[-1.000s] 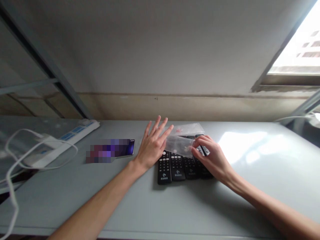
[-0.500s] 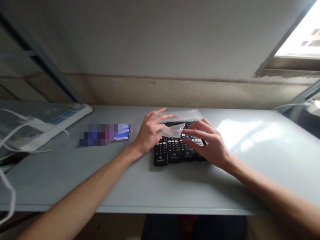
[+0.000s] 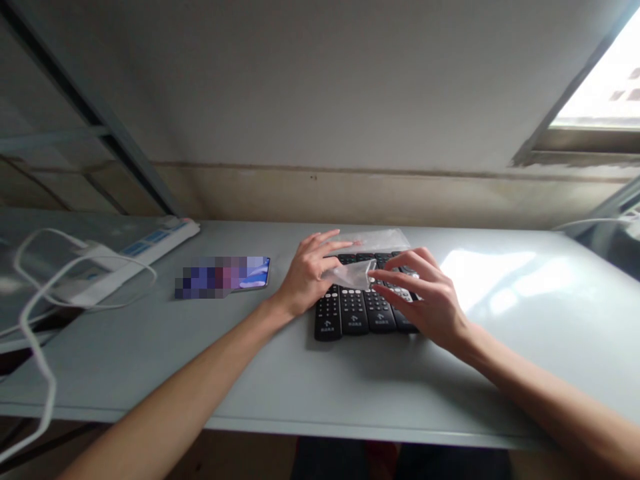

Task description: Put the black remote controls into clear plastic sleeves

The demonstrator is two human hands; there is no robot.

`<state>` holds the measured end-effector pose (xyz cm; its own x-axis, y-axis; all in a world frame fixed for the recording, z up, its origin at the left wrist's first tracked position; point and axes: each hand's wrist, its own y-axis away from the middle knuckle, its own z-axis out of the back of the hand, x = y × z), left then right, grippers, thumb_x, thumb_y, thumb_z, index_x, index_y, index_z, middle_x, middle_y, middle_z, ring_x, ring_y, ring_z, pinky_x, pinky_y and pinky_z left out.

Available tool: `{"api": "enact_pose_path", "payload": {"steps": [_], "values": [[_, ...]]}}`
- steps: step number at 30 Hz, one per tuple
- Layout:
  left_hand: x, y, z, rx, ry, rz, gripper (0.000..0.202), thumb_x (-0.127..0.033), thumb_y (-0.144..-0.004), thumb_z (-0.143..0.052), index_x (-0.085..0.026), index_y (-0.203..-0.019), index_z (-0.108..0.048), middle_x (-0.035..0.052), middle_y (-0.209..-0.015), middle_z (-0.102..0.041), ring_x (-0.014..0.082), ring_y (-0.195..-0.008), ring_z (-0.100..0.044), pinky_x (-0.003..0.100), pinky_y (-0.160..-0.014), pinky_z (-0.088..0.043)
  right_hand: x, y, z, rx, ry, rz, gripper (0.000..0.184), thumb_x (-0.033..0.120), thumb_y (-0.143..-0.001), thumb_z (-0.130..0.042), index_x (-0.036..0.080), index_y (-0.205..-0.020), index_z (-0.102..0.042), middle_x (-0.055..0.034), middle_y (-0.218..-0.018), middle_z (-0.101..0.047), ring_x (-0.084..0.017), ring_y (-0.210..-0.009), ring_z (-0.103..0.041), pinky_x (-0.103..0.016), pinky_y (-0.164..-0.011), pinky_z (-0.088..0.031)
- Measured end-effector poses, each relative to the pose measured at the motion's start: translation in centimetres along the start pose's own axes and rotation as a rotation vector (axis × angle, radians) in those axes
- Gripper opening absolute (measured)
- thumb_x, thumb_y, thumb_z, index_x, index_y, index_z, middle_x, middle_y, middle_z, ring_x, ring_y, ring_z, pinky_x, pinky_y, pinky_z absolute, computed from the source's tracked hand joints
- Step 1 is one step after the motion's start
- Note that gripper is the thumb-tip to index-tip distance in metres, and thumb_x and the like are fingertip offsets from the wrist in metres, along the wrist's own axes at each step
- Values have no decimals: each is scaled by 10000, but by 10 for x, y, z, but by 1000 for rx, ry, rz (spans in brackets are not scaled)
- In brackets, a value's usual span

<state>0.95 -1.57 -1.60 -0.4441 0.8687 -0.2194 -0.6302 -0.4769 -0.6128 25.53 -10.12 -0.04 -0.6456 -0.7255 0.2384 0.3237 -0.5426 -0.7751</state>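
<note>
My left hand (image 3: 311, 275) pinches a small clear plastic bag (image 3: 353, 274) between thumb and forefinger, its other fingers stretched out. At the bag's free end, my right hand (image 3: 425, 290) has its thumb and forefinger closed in on the plastic edge. Beneath both hands, several black remote controls (image 3: 354, 320) lie side by side on the table, with rows of black and white buttons. My right hand covers part of the rightmost ones. Behind them lies another flat clear plastic bag (image 3: 385, 239), partly hidden by my left fingers.
A phone (image 3: 255, 273) with a lit, partly blurred screen lies left of the remotes on the grey table (image 3: 280, 380). Further left sit a white power strip (image 3: 150, 250) and loose white cables (image 3: 37, 333). A wall stands behind the table, with a window at the upper right.
The whole view has shifted, so things appear slightly lower and further right. My right fingertips have come closer together at the bag's edge. My left hand keeps its pinch.
</note>
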Motion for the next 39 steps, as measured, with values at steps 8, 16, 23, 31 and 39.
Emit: {"api": "enact_pose_path", "payload": {"steps": [8,16,23,31,39], "values": [[-23,-2,3,123,-47,-85,597,-63,-938,-548,-254,-1503,-531,69,-1574,-575,279,-1567,-378,595,-1290,-262,8,1,0,1,-65,80,207,111,-985,-637,271,-1006,-767,-65,-938,-740,-219,-858,-657,-385,-725,-579],[-27,-2,8,108,-9,-102,470,-46,-929,-509,-192,-1363,-616,100,-1283,-725,273,-1299,-620,495,-1132,-482,8,7,-5,166,-43,223,353,90,-1008,-627,204,-1341,-660,-103,-1219,-785,-253,-1174,-725,-432,-957,-612],[-36,-6,6,164,-18,-132,289,-112,-970,-531,-147,-1235,-642,114,-1090,-728,260,-1044,-679,419,-993,-538,25,1,-12,363,31,214,244,232,-1047,-580,179,-1239,-720,-150,-1198,-768,-296,-1096,-738,-468,-927,-622],[-22,-3,6,188,-31,-54,77,-162,-999,-490,-197,-1015,-557,79,-1014,-652,225,-921,-627,376,-877,-534,21,-4,1,240,-115,176,331,124,-1029,-559,232,-1315,-685,-79,-1248,-781,-257,-1234,-694,-471,-1053,-557],[-17,-1,0,137,7,20,242,-96,-904,-536,-242,-1093,-496,34,-1029,-618,212,-933,-589,375,-876,-512,0,79,38,198,249,-569,655,540,-1009,-608,261,-1581,-453,-164,-1480,-593,-384,-1320,-599,-580,-1041,-555]]}}
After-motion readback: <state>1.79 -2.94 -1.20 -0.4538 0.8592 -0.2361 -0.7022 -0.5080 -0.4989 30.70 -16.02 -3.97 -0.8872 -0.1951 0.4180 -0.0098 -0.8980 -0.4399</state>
